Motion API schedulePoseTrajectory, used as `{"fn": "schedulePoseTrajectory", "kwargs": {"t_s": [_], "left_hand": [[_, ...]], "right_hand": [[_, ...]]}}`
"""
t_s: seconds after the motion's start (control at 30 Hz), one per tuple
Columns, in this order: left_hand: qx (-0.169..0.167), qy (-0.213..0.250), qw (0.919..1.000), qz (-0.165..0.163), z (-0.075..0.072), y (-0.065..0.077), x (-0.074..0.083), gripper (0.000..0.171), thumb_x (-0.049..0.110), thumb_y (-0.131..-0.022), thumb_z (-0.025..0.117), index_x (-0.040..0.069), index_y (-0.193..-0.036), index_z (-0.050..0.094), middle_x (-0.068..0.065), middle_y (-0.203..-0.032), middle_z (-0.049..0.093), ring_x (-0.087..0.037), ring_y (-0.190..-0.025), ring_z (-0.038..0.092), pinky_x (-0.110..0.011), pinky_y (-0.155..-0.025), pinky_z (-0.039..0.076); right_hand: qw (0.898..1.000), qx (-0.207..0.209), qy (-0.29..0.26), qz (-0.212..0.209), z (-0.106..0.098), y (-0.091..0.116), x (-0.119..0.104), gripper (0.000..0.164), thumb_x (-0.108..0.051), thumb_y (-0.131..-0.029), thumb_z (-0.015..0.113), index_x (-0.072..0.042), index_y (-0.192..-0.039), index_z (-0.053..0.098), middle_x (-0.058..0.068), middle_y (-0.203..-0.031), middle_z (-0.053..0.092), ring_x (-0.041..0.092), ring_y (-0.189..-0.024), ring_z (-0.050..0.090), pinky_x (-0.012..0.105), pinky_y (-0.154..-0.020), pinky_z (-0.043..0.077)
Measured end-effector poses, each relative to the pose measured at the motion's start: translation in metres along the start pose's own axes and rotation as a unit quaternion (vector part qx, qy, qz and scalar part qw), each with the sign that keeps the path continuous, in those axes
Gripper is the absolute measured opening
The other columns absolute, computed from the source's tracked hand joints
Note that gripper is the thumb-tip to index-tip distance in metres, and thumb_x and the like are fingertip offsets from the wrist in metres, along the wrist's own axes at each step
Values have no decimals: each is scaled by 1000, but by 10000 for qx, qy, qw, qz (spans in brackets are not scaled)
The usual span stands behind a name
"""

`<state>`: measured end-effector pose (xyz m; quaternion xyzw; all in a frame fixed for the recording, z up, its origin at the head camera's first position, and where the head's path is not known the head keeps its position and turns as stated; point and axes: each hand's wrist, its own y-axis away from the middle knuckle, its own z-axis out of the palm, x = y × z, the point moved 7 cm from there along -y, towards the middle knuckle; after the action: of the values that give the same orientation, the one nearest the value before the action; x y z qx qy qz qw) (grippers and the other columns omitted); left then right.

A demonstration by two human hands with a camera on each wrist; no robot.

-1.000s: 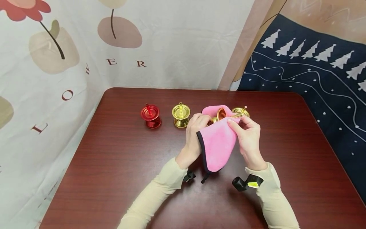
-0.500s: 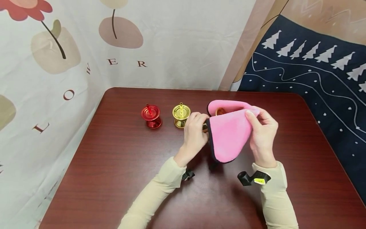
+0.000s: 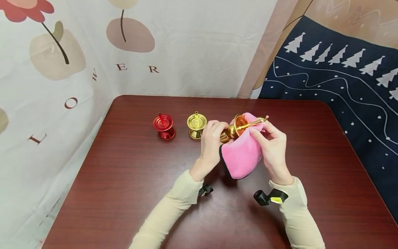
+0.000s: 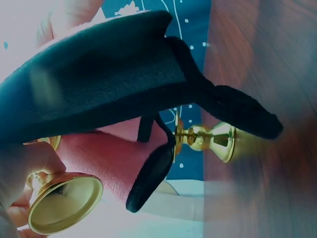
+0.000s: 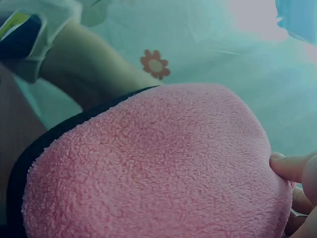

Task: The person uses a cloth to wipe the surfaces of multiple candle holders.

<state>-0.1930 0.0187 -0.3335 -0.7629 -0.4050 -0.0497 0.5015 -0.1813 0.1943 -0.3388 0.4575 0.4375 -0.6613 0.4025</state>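
Note:
My left hand (image 3: 212, 145) grips a gold candle holder (image 3: 228, 134), tilted on its side above the table with its dish toward the right. In the left wrist view the round hollow base of this holder (image 4: 67, 203) sticks out below the fingers. A pink cloth with black edging (image 3: 244, 155) hangs folded around the dish. My right hand (image 3: 273, 148) pinches the cloth between thumb and fingers near the holder's spike. The right wrist view shows the cloth's fuzzy pink face (image 5: 163, 168), with the thumb (image 5: 287, 166) at its edge.
A red candle holder (image 3: 164, 127) and a gold candle holder (image 3: 197, 125) stand upright at the back of the dark wooden table (image 3: 140, 193). Behind the cloth, another gold candle holder (image 4: 200, 138) stands upright in the left wrist view. Printed curtains (image 3: 192, 62) hang behind the table.
My right hand pulled the cloth out to the right, then came back left and lower. The held holder's dish and spike, mostly covered half a second ago, now show.

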Motion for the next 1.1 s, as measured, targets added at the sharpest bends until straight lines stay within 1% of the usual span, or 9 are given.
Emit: {"fn": "schedulePoseTrajectory", "kwargs": {"t_s": [0.13, 0.23, 0.33, 0.4, 0.5, 0.6, 0.7, 0.93, 1.1], "left_hand": [[-49, -115, 9998, 151, 0, 0, 1, 25, 10, -64, 75, 5, -85, 62, -5, -79, 62, -22, -85, 52, -36, -78, 43], [-51, -219, 9997, 135, 0, 0, -2, 19, 1, -67, 66, 5, -86, 62, -5, -80, 63, -23, -86, 52, -37, -79, 43], [31, -265, 9996, -77, -3, 0, -9, 21, -2, -65, 65, 5, -85, 63, -5, -79, 63, -23, -86, 53, -37, -78, 43], [102, -241, 9993, -255, -7, -1, -14, 22, 2, -64, 71, 5, -84, 63, -6, -78, 63, -24, -85, 53, -38, -77, 43], [192, -179, 9985, -482, -12, -3, -20, 31, 13, -60, 81, 6, -83, 62, -6, -78, 62, -24, -84, 53, -39, -77, 42], [318, -88, 9977, -587, -19, -6, -26, 31, 14, -60, 81, 6, -81, 61, -6, -77, 61, -24, -83, 52, -41, -79, 41], [448, -15, 9969, -642, -27, -8, -29, 28, 13, -60, 78, 6, -81, 61, -5, -76, 62, -25, -84, 52, -42, -82, 40], [391, 134, 9973, -602, -35, -11, -25, 26, 11, -59, 76, 7, -80, 61, -5, -78, 62, -24, -85, 52, -44, -82, 39], [5, 232, 9990, -388, -27, -10, -8, 28, 13, -58, 77, 7, -80, 61, -4, -77, 61, -23, -82, 52, -41, -78, 39]], "right_hand": [[9998, 59, 144, -123, -1, -2, -3, 18, 6, -77, 71, -3, -93, 73, 2, -87, 67, 16, -78, 58, 20, -68, 53], [9988, 181, 308, -336, -6, -5, -10, 16, 4, -78, 71, -2, -92, 72, 1, -86, 67, 17, -81, 58, 20, -68, 52], [9916, 154, 1065, -724, -9, -9, -21, 17, 1, -80, 70, 1, -97, 68, 0, -89, 66, 15, -80, 59, 19, -67, 52], [9789, 66, 1773, -1017, -9, -9, -30, 19, -2, -82, 69, 4, -100, 64, -1, -91, 63, 13, -78, 58, 16, -66, 51], [9506, -103, 2714, -1503, -7, -10, -41, 21, -6, -83, 68, 5, -100, 60, 1, -89, 60, 8, -74, 53, 13, -63, 45], [9258, -252, 3260, -1898, -5, -11, -49, 21, -9, -83, 69, 4, -98, 60, 7, -86, 61, 5, -71, 48, 13, -61, 40], [9120, -408, 3513, -2079, -2, -13, -51, 22, -9, -81, 71, 3, -94, 59, 12, -84, 62, 3, -69, 46, 12, -59, 37], [9168, -304, 3614, -1670, -4, -18, -42, 24, -9, -80, 74, 3, -94, 59, 14, -87, 63, 2, -73, 50, 11, -62, 40], [9262, 355, 3250, -1876, -4, -18, -44, 25, -11, -80, 73, 5, -94, 61, 12, -85, 63, 6, -71, 50, 15, -62, 40]]}}
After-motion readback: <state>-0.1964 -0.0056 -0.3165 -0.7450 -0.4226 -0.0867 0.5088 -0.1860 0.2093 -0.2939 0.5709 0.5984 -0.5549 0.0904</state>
